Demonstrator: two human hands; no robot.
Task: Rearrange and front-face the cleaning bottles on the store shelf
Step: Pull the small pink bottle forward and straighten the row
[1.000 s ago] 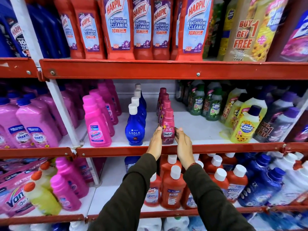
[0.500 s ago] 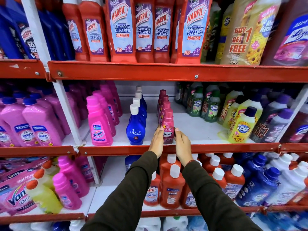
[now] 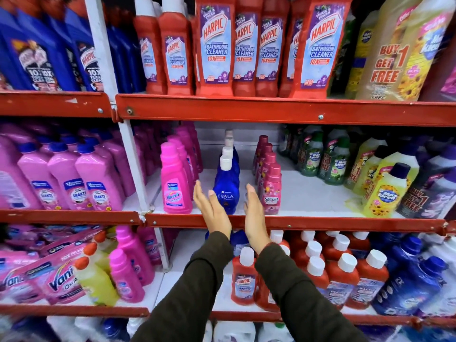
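Observation:
A row of blue Ujala bottles (image 3: 226, 187) with white caps stands on the middle shelf (image 3: 296, 222). My left hand (image 3: 212, 211) is flat and open just left of the front blue bottle. My right hand (image 3: 254, 213) is flat and open just right of it. Neither hand grips anything. A row of dark pink Comfort bottles (image 3: 271, 191) stands to the right of my right hand, its front bottle at the shelf edge. A row of bright pink Vanish bottles (image 3: 175, 183) stands to the left.
Yellow and green Max Kleen bottles (image 3: 385, 191) fill the shelf's right side. Pink Shakti bottles (image 3: 74, 183) sit past the white upright (image 3: 128, 144). Red Harpic bottles (image 3: 217, 48) line the shelf above; small red Harpic bottles (image 3: 243, 280) stand below.
Both hands have let go of the front Comfort bottle and moved left, now flanking the front blue Ujala bottle. The view has shifted closer to the shelf.

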